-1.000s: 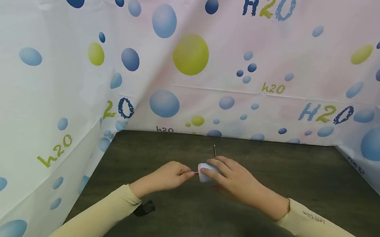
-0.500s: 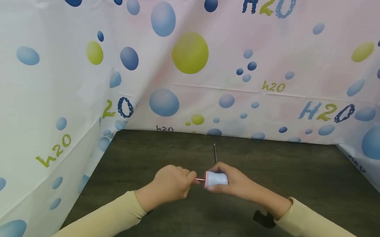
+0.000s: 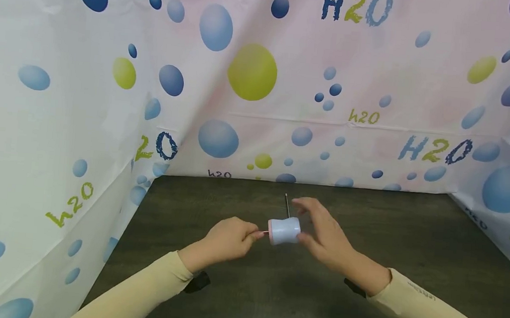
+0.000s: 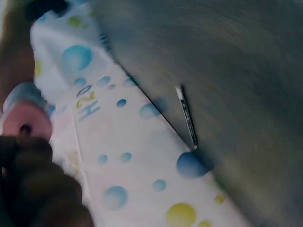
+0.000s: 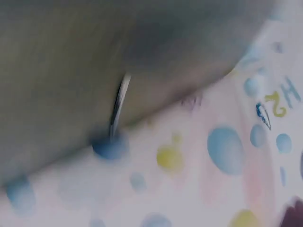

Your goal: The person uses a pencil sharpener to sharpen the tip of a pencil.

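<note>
In the head view my left hand (image 3: 228, 238) pinches a thin red pencil (image 3: 265, 232) between thumb and fingers. The pencil runs into the pink end of a pale blue, narrow-waisted barrel (image 3: 284, 231), which looks like a pencil sharpener. Its pink face (image 4: 37, 124), with a dark hole in the middle, shows beside the fingers in the left wrist view. My right hand (image 3: 331, 237) is spread apart just right of the sharpener, thumb tip right at its far end, fingers raised behind it.
Behind the sharpener, a slim dark pencil-like stick (image 3: 287, 205) lies on the dark table (image 3: 216, 196); both wrist views show it too. A white sheet with blue and lime bubbles (image 3: 253, 71) walls the back and both sides.
My right hand gripped the sharpener half a second ago; now its fingers have opened off it and risen. My left hand has rolled back from knuckles up, still pinching the pencil.
</note>
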`<state>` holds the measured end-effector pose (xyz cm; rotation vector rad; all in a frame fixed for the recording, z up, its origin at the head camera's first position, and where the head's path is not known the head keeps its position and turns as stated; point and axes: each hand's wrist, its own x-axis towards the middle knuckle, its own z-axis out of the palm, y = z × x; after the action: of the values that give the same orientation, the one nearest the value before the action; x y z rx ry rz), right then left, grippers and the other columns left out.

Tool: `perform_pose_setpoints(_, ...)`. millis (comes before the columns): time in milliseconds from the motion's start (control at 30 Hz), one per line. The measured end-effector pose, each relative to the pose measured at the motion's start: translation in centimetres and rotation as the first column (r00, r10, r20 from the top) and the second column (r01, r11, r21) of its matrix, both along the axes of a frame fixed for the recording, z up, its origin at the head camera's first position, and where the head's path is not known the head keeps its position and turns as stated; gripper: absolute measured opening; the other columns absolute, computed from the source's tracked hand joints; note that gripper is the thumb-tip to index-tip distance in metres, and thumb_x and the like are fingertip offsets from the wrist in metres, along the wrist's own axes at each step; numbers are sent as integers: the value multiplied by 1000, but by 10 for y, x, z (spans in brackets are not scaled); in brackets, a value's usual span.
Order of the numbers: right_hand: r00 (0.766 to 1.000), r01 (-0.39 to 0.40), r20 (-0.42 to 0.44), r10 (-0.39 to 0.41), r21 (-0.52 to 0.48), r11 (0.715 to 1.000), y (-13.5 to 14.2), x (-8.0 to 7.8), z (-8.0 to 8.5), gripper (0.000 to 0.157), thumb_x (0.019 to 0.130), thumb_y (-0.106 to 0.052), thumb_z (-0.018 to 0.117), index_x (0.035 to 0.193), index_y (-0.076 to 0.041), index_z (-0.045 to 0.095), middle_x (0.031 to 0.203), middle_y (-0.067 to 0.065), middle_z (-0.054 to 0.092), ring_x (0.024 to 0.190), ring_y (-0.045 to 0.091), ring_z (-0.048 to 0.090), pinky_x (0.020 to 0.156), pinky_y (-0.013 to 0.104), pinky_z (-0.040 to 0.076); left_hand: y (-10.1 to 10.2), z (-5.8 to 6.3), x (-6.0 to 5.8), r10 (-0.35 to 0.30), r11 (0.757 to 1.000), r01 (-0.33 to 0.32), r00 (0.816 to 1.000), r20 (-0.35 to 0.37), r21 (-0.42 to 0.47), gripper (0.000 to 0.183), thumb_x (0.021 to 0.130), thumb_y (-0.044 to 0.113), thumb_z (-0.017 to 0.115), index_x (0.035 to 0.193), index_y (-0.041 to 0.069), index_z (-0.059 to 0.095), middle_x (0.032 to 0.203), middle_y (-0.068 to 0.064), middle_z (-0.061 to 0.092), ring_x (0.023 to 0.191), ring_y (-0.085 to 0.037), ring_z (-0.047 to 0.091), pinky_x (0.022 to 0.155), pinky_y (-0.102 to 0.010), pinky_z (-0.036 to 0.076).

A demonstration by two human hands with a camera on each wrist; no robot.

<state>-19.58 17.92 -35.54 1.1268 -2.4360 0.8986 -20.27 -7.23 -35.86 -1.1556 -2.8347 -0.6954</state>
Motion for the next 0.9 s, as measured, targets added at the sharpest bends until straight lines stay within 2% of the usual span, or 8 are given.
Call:
perform_pose_setpoints(100,839,48,-542,51,166,985,1,-2,-4,67,92,-62,56,132,-9,50,126,18,57,110,32,58,86,44,52,-6,3,-11,-29,992,-27,893,449,119,44,105,22,46,63,11,47,51,8,31,46,-6,24,48,-21,24)
perform_pose_setpoints(233,694,18,-694,192,284,959,4,-8,-9,76,73,-43,86,134,-17,49,130,15,56,111,29,60,87,40,52,-16,4,-21,-123,985,-2,704,700,175,47,107,26,40,63,13,45,52,8,30,44,-6,22,46,-23,24)
perform_pose_setpoints(333,639,-40,-718,275,326,945,3,-15,-15,50,93,-27,70,136,-16,47,121,16,58,98,26,64,80,36,54,-18,5,-21,-159,983,30,641,751,183,46,107,28,40,64,13,45,54,8,31,45,-6,21,46,-23,24)
perform_pose_setpoints(467,629,-106,-694,350,369,923,1,-16,-20,38,98,-12,58,133,-9,45,108,16,60,85,23,63,74,33,55,-11,6,-14,-203,978,110,704,681,178,44,107,21,41,67,6,49,55,8,32,47,-5,22,48,-22,24)
perform_pose_setpoints(633,862,-85,-455,224,305,949,-5,-4,-21,80,56,-12,96,119,-1,48,104,15,61,82,20,65,70,30,56,-3,4,0,-125,991,92,905,406,99,43,105,19,47,64,8,49,52,9,33,45,-4,25,48,-18,24)
perform_pose_setpoints(733,989,-60,-123,85,196,979,-10,3,-19,59,73,-15,87,116,0,49,106,16,65,79,15,65,65,25,54,1,2,8,-27,1000,27,987,156,-2,41,103,23,52,63,13,49,51,10,32,44,-3,26,46,-18,23)
perform_pose_setpoints(833,966,-16,257,-4,76,997,-12,6,-13,49,84,-24,79,115,0,49,105,17,68,76,11,62,62,23,51,3,-2,13,18,991,-43,983,-184,-130,37,99,29,57,65,16,50,50,10,34,44,-3,27,44,-19,21)
perform_pose_setpoints(900,863,-3,504,6,-8,1000,-13,5,-9,45,88,-28,74,115,0,50,98,12,66,70,9,56,56,23,47,3,-6,13,-8,982,-72,906,-422,-175,36,96,32,62,66,18,50,48,10,36,42,-3,29,41,-20,21)
